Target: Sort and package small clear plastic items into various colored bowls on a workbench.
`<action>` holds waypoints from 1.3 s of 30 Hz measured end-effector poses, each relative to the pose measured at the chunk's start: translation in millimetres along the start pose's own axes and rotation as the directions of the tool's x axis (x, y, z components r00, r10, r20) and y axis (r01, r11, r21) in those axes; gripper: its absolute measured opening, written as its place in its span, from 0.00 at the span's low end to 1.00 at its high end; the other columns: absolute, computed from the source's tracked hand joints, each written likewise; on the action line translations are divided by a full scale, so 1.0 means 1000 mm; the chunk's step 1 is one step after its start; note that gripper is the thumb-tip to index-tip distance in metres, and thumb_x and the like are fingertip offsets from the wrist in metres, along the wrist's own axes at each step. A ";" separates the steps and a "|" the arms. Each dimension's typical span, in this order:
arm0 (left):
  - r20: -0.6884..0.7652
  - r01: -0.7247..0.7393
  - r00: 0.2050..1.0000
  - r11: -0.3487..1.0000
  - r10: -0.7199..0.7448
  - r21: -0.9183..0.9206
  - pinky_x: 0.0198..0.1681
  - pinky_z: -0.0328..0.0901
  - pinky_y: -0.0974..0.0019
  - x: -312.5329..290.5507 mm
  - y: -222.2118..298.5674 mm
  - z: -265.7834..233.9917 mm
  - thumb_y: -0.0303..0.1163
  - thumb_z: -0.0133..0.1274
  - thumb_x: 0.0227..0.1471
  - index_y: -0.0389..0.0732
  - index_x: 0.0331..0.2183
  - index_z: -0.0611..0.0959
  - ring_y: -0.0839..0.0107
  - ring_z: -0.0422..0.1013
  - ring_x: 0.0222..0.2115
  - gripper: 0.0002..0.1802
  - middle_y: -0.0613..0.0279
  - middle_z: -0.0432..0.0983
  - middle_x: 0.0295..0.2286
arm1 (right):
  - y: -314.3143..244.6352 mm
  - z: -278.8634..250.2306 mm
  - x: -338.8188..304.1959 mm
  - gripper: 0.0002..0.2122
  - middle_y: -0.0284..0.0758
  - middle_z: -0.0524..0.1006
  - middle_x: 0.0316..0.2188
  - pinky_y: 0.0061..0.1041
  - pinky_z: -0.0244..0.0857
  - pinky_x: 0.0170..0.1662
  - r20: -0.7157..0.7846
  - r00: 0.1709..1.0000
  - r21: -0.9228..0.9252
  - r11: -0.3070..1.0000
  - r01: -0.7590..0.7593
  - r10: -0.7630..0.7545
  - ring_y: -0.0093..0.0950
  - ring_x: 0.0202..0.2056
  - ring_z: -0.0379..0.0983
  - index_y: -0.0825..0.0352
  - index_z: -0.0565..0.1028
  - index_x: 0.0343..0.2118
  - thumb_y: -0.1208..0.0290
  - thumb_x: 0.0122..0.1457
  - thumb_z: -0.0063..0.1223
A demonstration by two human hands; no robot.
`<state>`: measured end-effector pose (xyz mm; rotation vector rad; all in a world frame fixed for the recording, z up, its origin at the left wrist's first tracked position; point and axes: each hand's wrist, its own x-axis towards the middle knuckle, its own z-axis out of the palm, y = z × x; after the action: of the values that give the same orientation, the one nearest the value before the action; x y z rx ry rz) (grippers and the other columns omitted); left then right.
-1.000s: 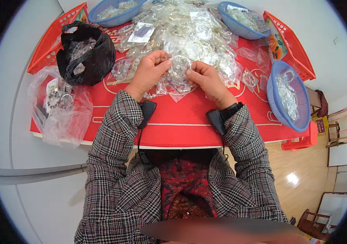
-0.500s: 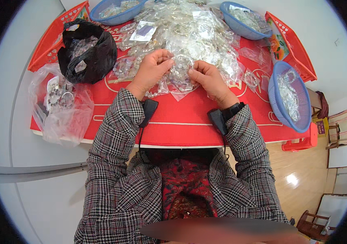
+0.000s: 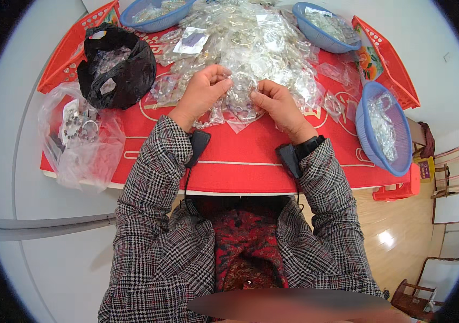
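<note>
My left hand (image 3: pixel 202 92) and my right hand (image 3: pixel 280 106) face each other over the near edge of a heap of small clear plastic bags (image 3: pixel 240 37). Each pinches one side of a clear bag (image 3: pixel 243 86), with a bracelet-like ring of pale beads showing through it. Thumb and forefinger are pressed together on both hands. Glare and the bags behind blur the held bag's outline. More bagged beads lie just under my fingers on the red tablecloth (image 3: pixel 229 172).
At left stand a black plastic bag (image 3: pixel 138 81) and a clear bag (image 3: pixel 87 167) with bracelets. Blue baskets (image 3: pixel 403 161) (image 3: pixel 157 25) (image 3: pixel 321 40) hold bagged pieces. Red baskets (image 3: pixel 52 72) (image 3: pixel 396 70) flank the heap. A red stool (image 3: pixel 401 188) stands beyond the table at right.
Both hands keep their pinch on the bag and have hardly moved. The whole view has shifted very slightly.
</note>
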<state>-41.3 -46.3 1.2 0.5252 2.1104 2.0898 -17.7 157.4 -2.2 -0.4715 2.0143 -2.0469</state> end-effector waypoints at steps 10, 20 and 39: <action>-0.023 -0.055 0.998 0.997 0.054 -0.046 0.23 0.59 0.79 -0.001 0.002 0.004 0.27 0.51 0.47 0.34 0.37 0.71 0.83 0.64 0.22 0.14 0.68 0.70 0.24 | 0.000 -0.001 0.000 0.05 0.25 0.68 0.20 0.14 0.58 0.26 -0.015 1.000 -0.037 0.999 0.008 -0.009 0.14 0.21 0.62 0.67 0.70 0.29 0.71 0.55 0.48; -0.011 -0.053 0.999 0.997 0.053 -0.061 0.25 0.61 0.79 -0.001 0.004 0.004 0.26 0.52 0.46 0.35 0.37 0.71 0.82 0.65 0.24 0.14 0.66 0.71 0.25 | -0.002 0.001 -0.001 0.06 0.24 0.68 0.19 0.13 0.57 0.25 -0.072 0.996 -0.017 0.999 0.043 -0.044 0.13 0.20 0.62 0.66 0.70 0.29 0.69 0.55 0.48; -0.390 0.050 0.863 0.713 0.321 0.699 0.35 0.65 0.64 -0.003 -0.013 -0.100 0.41 0.59 0.38 0.35 0.38 0.74 0.63 0.71 0.30 0.26 0.53 0.75 0.29 | -0.009 -0.010 0.004 0.14 0.31 0.68 0.29 0.15 0.58 0.26 -0.650 0.667 -0.359 0.921 0.152 -0.364 0.17 0.27 0.63 0.70 0.64 0.42 0.73 0.52 0.48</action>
<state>-73.8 -141.3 -8.5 0.2158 3.2815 1.5095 -25.0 165.0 7.0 0.0296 2.8548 -2.3701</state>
